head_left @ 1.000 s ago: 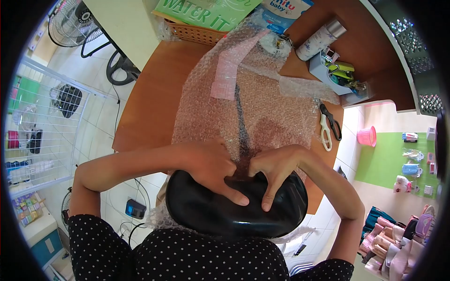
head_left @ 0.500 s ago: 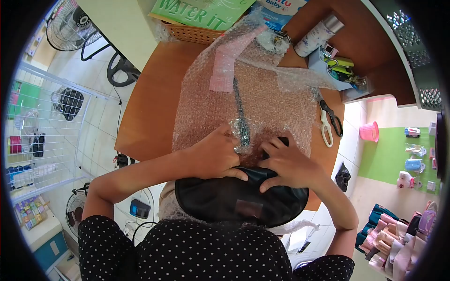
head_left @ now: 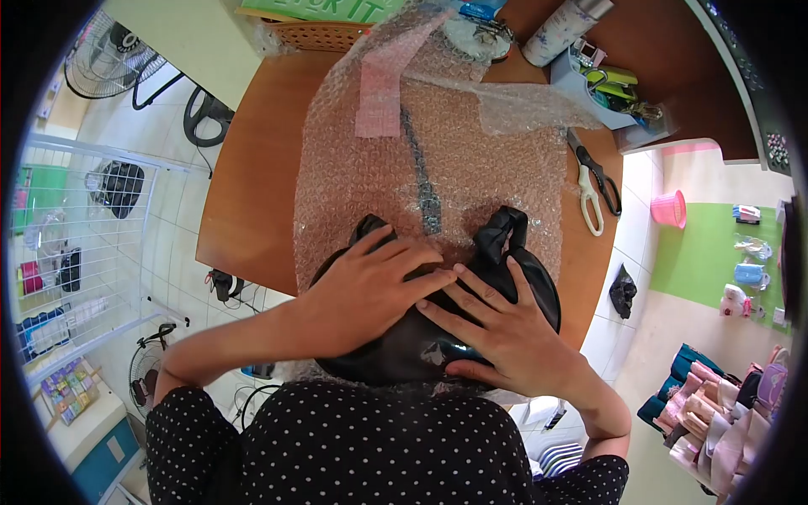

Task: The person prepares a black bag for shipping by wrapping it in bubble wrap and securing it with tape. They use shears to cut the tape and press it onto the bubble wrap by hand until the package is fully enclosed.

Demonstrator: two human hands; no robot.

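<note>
A glossy black bag (head_left: 404, 349) lies at the table's near edge, against my body, with a gathered loop standing up on either side of its top. Across the bag's left and middle part rests my left hand (head_left: 362, 290), its fingers stretched out toward the right. My right hand (head_left: 505, 324) lies flat on the right half with fingers spread, and the fingertips of both hands nearly meet. Beyond the bag, a sheet of bubble wrap (head_left: 337, 185) covers the table, with a pink strip (head_left: 380, 101) and a dark strip (head_left: 422, 181) on it.
Scissors (head_left: 589, 189) lie to the right of the wrap on the wooden table (head_left: 244, 177). A light blue holder (head_left: 581, 80) with small tools and a spray can (head_left: 564, 34) stand at the back right. A brown basket (head_left: 320, 35) sits at the back.
My hands have moved from gripping the bag's top edge to lying flat over it. The bag's two loops now stand up over the wrap. The view has shifted slightly.
</note>
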